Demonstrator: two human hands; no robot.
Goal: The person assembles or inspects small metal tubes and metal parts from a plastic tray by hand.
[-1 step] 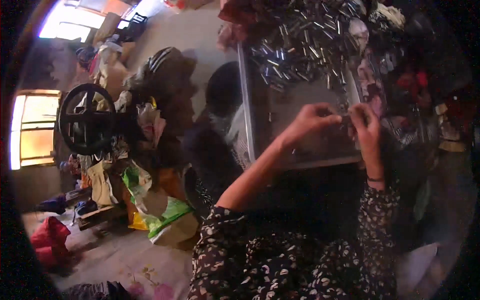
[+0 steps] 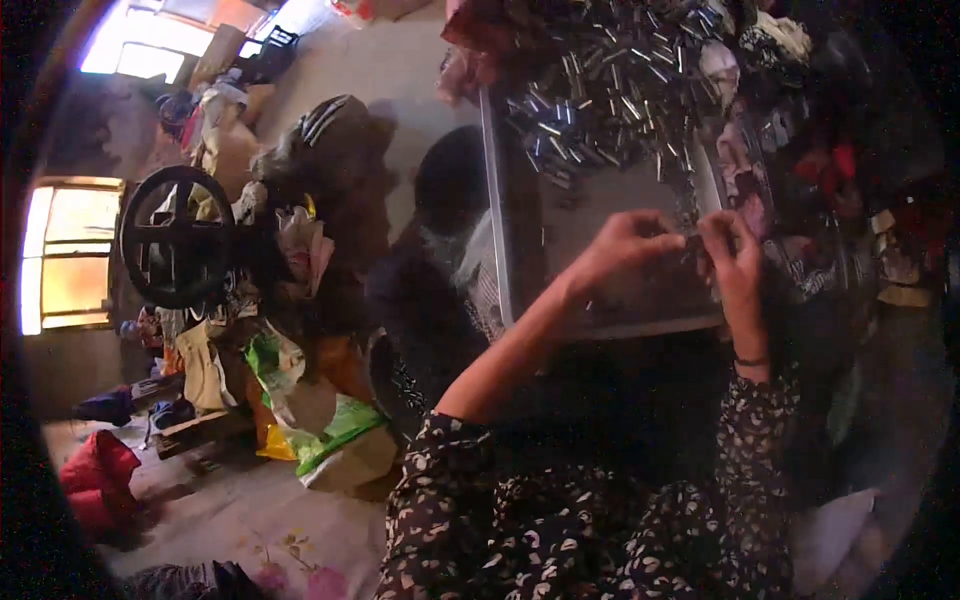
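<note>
My left hand (image 2: pixel 637 243) hovers over the near right part of a shallow tray (image 2: pixel 495 200), its thumb and fingertips pinched together. Close to its right, my right hand (image 2: pixel 735 252) also has thumb and fingers drawn together. The fingertips of both hands almost meet around something small and dark, too blurred to name. Beyond them lies a heap of small, shiny, tube-like metal pieces (image 2: pixel 620 95), covering the far part of the tray. A few loose bits lie nearer on the tray's bare surface.
Left of the tray is a dark rounded shape (image 2: pixel 450 180), hard to make out. Further left stand a black spoked wheel (image 2: pixel 175 237), a green and white sack (image 2: pixel 320 420) and a red bundle (image 2: pixel 100 475). Crumpled cloth (image 2: pixel 735 150) lines the tray's right side.
</note>
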